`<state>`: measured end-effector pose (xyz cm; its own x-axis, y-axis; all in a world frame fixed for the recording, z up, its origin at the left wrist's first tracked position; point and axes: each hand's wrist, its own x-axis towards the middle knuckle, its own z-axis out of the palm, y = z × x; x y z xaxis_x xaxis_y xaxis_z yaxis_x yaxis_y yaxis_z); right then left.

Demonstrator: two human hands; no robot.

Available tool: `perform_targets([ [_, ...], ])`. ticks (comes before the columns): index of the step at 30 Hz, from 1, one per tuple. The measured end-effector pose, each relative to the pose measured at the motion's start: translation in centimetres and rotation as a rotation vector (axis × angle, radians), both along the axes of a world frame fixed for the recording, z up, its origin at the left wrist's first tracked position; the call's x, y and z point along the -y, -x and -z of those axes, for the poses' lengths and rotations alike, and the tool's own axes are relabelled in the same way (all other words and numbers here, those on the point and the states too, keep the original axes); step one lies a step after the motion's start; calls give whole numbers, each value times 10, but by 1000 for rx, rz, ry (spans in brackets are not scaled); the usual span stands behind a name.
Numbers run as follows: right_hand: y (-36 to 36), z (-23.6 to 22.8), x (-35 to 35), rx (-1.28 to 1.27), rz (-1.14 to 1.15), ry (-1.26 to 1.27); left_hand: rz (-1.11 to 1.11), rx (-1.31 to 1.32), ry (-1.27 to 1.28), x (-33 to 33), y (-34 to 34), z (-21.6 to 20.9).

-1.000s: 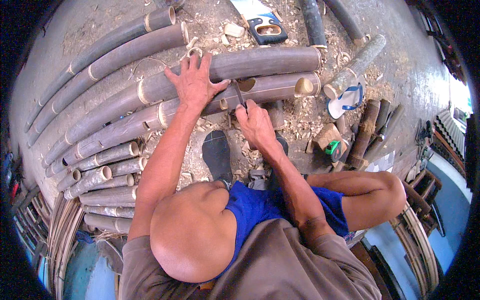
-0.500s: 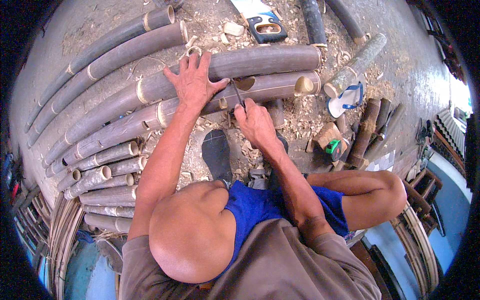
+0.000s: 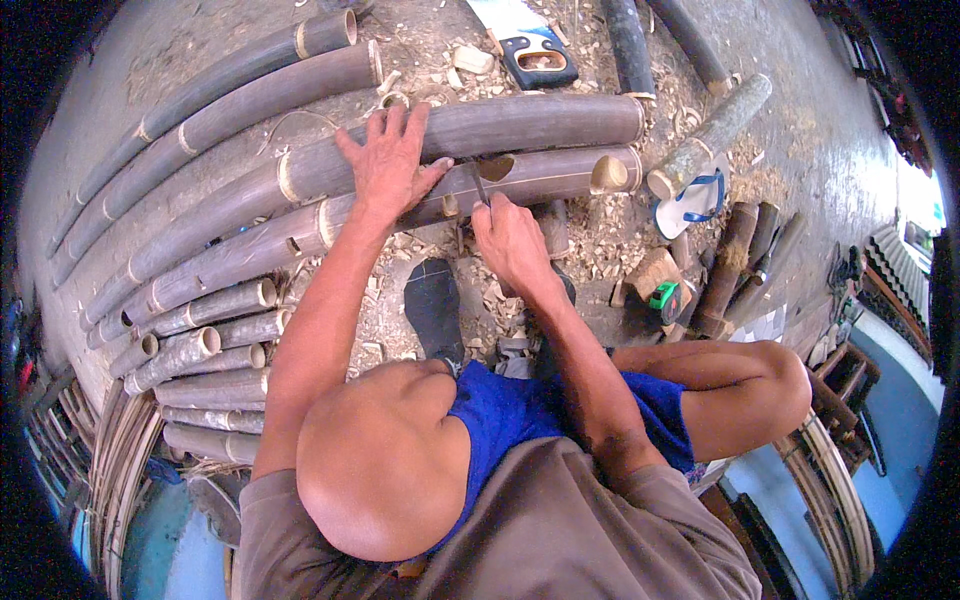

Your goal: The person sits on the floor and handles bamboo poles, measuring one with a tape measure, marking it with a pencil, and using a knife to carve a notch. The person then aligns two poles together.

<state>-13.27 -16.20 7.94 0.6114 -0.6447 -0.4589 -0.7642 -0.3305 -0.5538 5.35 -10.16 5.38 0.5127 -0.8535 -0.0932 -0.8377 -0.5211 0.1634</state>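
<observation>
My left hand (image 3: pixel 388 160) lies flat, fingers spread, across two long dark bamboo poles (image 3: pixel 520 122) on the ground. My right hand (image 3: pixel 508 238) is closed around a thin knife (image 3: pixel 479 182) whose blade points up into an oval notch (image 3: pixel 497 165) cut in the nearer bamboo pole (image 3: pixel 545 178). Pale wood chips (image 3: pixel 590 240) are scattered under and around that pole. My knees and a dark shoe (image 3: pixel 434 305) sit just below the hands.
Several shorter bamboo sections (image 3: pixel 190 350) are stacked at left, longer poles (image 3: pixel 230 90) behind them. A hand saw (image 3: pixel 525 45) lies at the top, a blue-strapped sandal (image 3: pixel 692 200) and short bamboo pieces (image 3: pixel 730 265) at right, beside a green tape measure (image 3: pixel 664 296).
The right hand has shifted slightly along the notch with the knife. The left hand stays pressed on the poles.
</observation>
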Motion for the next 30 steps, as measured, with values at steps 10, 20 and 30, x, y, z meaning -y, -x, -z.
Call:
perform_targets([
  [10,-5,-9,1,-35,-31,62,37,-3,-31,-1,-3,3],
  [20,-2,-82,44,246,4,308,34,-14,-64,-3,-6,1],
  [30,40,-3,12,30,87,75,4,11,-82,2,-2,-1],
])
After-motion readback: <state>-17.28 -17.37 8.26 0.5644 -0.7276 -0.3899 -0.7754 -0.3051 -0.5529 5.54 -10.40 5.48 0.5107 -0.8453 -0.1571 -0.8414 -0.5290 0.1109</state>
